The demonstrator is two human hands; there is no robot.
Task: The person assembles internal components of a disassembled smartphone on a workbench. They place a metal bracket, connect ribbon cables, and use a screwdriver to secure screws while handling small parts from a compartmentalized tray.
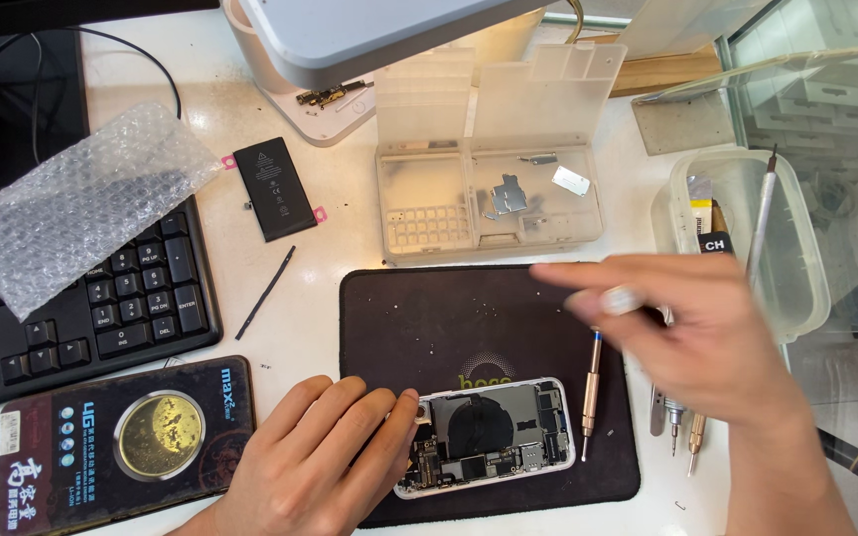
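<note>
Left hand [320,452] on opened phone [489,437]

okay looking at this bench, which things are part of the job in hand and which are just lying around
In use: opened phone, black mat, gold screwdriver, parts tray, left hand, right hand.
Lying about: bubble wrap, keyboard, plastic tub.

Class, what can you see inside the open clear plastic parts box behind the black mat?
The parts box holds small silver metal plates and a gridded compartment. Tiny screws may lie there too, but the cloudy plastic hides them.
</note>
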